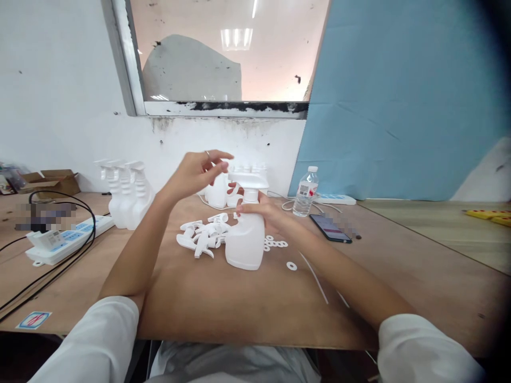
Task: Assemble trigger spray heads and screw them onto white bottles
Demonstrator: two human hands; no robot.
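Observation:
A white spray bottle (244, 244) stands upright on the table in front of me, its trigger head (249, 180) on top. My right hand (259, 208) is wrapped round the bottle's neck and shoulder, just under the head. To the left of the trigger head, my left hand (202, 171) is raised with thumb and forefinger slightly apart, and nothing shows between them. Behind and left of the bottle lies a pile of loose white trigger heads (203, 236). Several white ring washers (275, 243) lie to its right, and a single washer (291, 266) rests nearer to me.
Several white spray bottles (130, 199) stand at the left, and more bottles (217, 191) at the back. A power strip (69, 239) with black cables is at left. At right are a water bottle (306, 194), a phone (330, 229) and thin white tubes (315, 279).

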